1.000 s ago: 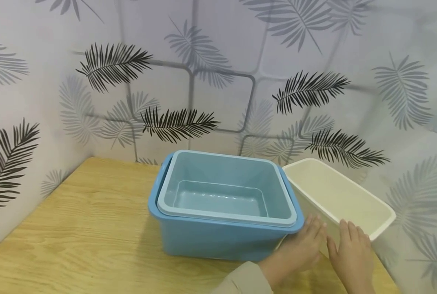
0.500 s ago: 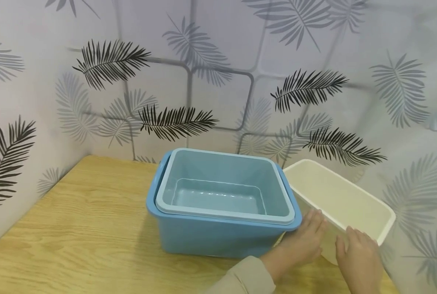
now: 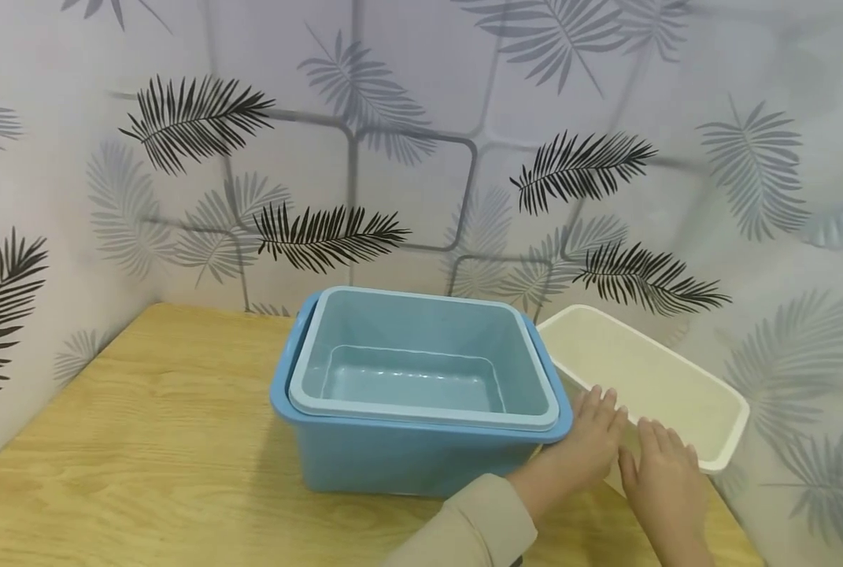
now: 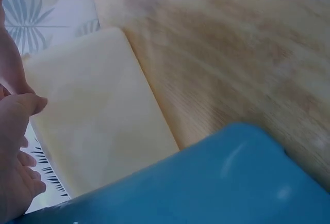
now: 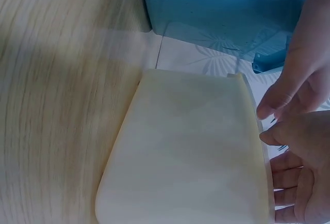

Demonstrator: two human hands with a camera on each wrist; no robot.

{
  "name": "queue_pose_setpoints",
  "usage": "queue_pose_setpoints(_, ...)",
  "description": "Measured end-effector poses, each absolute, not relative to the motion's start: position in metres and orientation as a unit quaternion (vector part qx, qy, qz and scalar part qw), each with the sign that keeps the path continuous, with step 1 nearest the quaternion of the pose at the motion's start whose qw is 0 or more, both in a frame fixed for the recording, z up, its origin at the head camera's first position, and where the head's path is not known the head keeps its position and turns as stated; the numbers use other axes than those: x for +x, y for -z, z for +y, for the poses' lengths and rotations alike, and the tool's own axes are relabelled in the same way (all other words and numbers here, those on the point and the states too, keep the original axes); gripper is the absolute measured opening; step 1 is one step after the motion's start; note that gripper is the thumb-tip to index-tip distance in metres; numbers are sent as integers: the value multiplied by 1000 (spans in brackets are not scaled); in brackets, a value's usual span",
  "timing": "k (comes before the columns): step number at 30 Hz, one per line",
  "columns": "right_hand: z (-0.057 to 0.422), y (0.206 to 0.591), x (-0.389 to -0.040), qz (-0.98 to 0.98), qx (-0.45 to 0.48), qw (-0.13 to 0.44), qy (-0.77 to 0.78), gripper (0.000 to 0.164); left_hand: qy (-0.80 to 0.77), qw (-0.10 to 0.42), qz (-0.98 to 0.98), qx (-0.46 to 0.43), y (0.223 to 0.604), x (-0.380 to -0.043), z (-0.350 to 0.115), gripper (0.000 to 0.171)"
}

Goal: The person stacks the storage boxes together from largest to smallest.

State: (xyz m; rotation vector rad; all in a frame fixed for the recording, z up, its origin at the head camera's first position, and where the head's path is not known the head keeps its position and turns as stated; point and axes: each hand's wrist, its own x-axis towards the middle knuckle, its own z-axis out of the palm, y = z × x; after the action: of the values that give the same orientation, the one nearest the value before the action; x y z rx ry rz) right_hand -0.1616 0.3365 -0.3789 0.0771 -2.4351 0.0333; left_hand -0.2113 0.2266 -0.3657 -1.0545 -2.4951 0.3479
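A cream rectangular plastic bin [image 3: 676, 386] stands at the right of the table, beside the nested tubs. My left hand [image 3: 582, 447] reaches past the blue tub's right corner, its fairly straight fingertips at the cream bin's near rim. Just to its right, my right hand [image 3: 665, 488] touches the same rim with extended fingers. In the right wrist view, the thumb of the right hand [image 5: 304, 146] is at the outer side of the rim, with the other fingers beyond it. The left wrist view has the left hand [image 4: 15, 152] beside the cream bin's side wall [image 4: 103, 110].
A blue tub [image 3: 407, 461] sits mid-table, with a smaller light blue bin [image 3: 421, 386] nested in it. The wooden table [image 3: 145, 441] meets a leaf-patterned wall [image 3: 421, 118] behind and at both sides.
The left hand's fingertips have slid up over the cream bin's rim. My right hand shifted right, then came back left, closer to the left hand. The head view has turned slightly right.
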Motion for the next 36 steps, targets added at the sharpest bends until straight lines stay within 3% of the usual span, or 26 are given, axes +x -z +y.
queue_pose_setpoints(8,338,378,-157,-931,22,361,-55,38,-121,174,-909,-358,363,-213,227,56)
queue_pose_setpoints(17,348,378,-152,-925,6,372,-70,29,-116,192,-899,-376,367,-208,225,54)
queue_pose_setpoints(24,359,377,-148,-927,-19,365,-78,34,-114,157,-901,-387,366,-201,229,57)
queue_pose_setpoints(29,367,376,-143,-927,-41,364,-85,37,-118,189,-887,-405,367,-199,228,51)
queue_pose_setpoints(36,375,378,-141,-933,-41,348,-82,44,-200,204,-889,-358,372,-201,221,57)
